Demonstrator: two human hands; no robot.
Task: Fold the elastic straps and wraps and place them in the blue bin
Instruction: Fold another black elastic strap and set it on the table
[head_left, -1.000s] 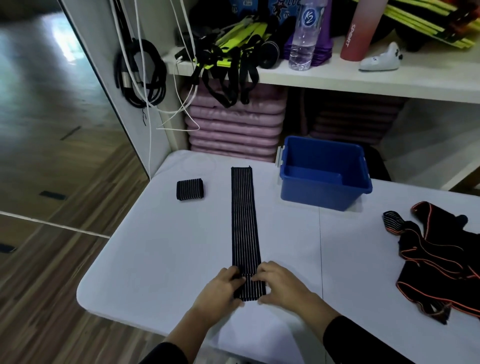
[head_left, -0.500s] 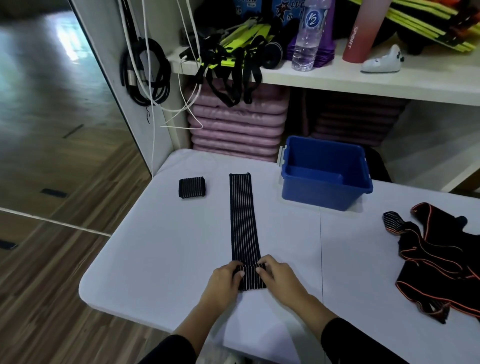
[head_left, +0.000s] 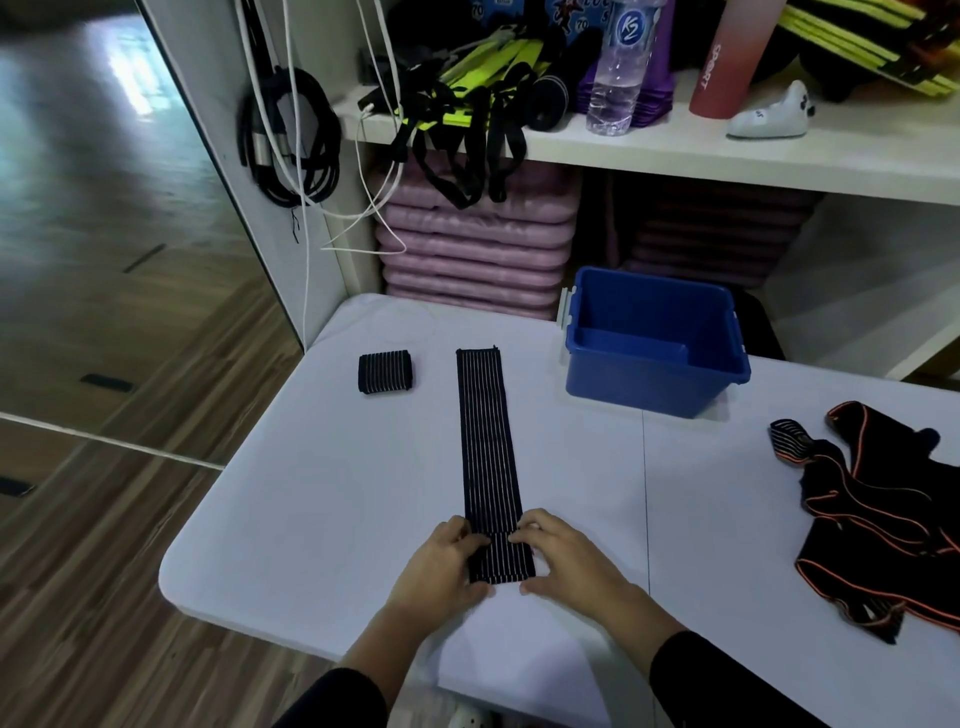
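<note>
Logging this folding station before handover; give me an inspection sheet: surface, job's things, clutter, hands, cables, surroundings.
Surface: white table.
Job's things: long striped strap flat, near end folded; folded strap left of it; blue bin, nothing seen inside; black-orange wraps heaped at right.
Clutter: water bottle, pink tumbler, black-yellow straps on shelf.
Hands: left hand and right hand pinch the strap's folded end.
Cables: black coil and white cords hang on the shelf's side.
Surroundings: pink mats under shelf; wooden floor.

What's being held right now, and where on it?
Left hand and right hand pinch the striped strap at its folded near end, one per side edge.
</note>
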